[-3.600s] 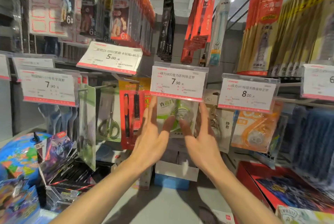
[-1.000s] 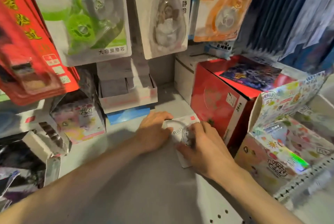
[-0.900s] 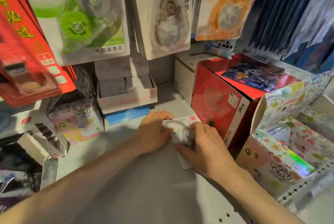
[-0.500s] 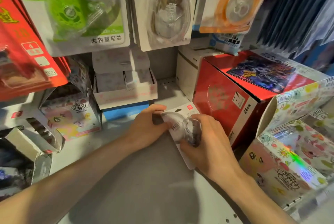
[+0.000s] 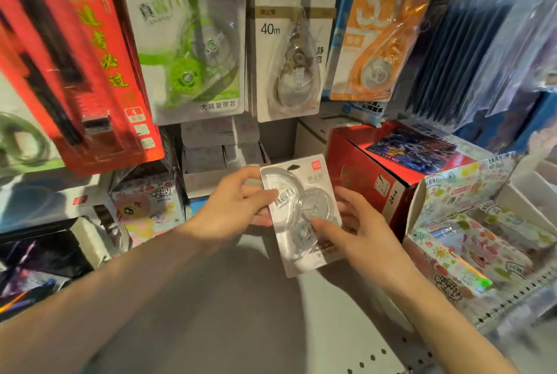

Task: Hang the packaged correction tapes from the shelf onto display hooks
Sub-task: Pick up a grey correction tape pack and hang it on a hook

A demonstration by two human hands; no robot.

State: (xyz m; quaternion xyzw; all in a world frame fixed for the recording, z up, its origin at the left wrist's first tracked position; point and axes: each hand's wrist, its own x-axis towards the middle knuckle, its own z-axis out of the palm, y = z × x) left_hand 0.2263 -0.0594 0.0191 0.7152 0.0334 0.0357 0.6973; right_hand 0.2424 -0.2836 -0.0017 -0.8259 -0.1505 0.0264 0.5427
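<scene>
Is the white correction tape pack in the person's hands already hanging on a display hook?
No: both the left hand and right hand hold the pack above the shelf.

Both hands hold a white blister card with a clear correction tape [image 5: 301,214] above the grey metal shelf [image 5: 241,313] — left hand [image 5: 232,208] pinching its left edge, right hand [image 5: 358,232] its lower right. A green-and-white carded correction tape [image 5: 187,42] hangs above.

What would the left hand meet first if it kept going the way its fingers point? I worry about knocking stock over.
The left hand, holding the correction tape pack, points right and slightly up. Going on, it would probably push the pack into the red box first, though depth is unclear.
</scene>
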